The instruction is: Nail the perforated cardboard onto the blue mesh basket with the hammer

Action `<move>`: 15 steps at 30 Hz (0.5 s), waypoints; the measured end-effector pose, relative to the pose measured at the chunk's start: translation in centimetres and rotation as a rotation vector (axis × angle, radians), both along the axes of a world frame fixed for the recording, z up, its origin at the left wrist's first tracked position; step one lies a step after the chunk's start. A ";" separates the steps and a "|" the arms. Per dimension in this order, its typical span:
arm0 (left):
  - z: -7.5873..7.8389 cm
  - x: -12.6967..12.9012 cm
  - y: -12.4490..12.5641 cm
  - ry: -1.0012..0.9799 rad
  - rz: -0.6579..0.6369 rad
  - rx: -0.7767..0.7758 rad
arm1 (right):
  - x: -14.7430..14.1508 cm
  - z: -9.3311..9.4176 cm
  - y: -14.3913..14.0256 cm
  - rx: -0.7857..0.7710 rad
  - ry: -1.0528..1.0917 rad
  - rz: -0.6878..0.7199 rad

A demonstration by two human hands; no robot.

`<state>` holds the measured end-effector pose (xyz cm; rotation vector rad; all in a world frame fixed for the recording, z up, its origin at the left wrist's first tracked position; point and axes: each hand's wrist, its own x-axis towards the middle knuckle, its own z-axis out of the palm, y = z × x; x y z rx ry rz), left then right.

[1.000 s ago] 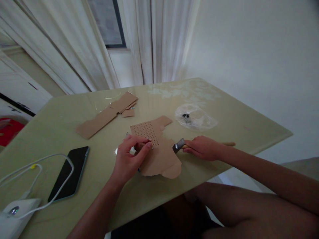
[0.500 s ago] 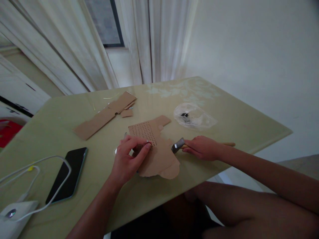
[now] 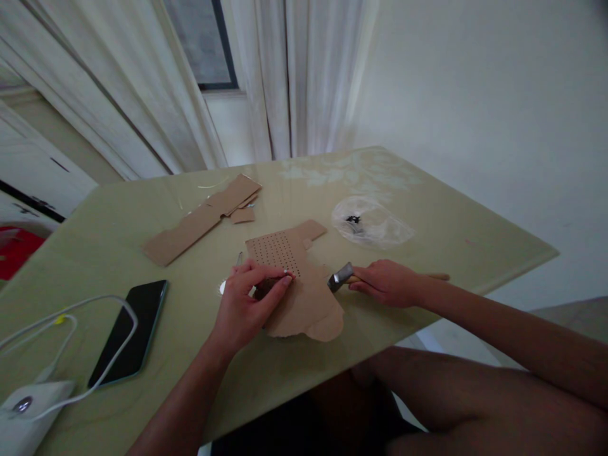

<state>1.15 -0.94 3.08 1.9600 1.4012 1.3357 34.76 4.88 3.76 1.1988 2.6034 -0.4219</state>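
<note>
Brown cardboard, a flat cut-out sheet with a grid of small punched holes [image 3: 294,278], is lying near the table [image 3: 451,240] edge closest to me. My left hand [image 3: 247,307] is pinching something small and dark against the sheet's left edge, fingers having curled slightly tighter than a moment ago. My right hand [image 3: 387,283] is staying closed around the wooden-handled hammer [image 3: 342,277], just right of the sheet, its head resting on the sheet's edge.
</note>
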 end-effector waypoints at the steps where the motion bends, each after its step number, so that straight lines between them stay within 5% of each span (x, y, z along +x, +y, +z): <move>1: 0.0 0.0 0.0 0.002 0.000 0.001 | 0.0 0.0 0.0 0.001 0.000 0.002; 15: 0.3 0.1 0.0 0.008 -0.023 -0.002 | -0.1 0.0 0.0 0.010 -0.019 -0.002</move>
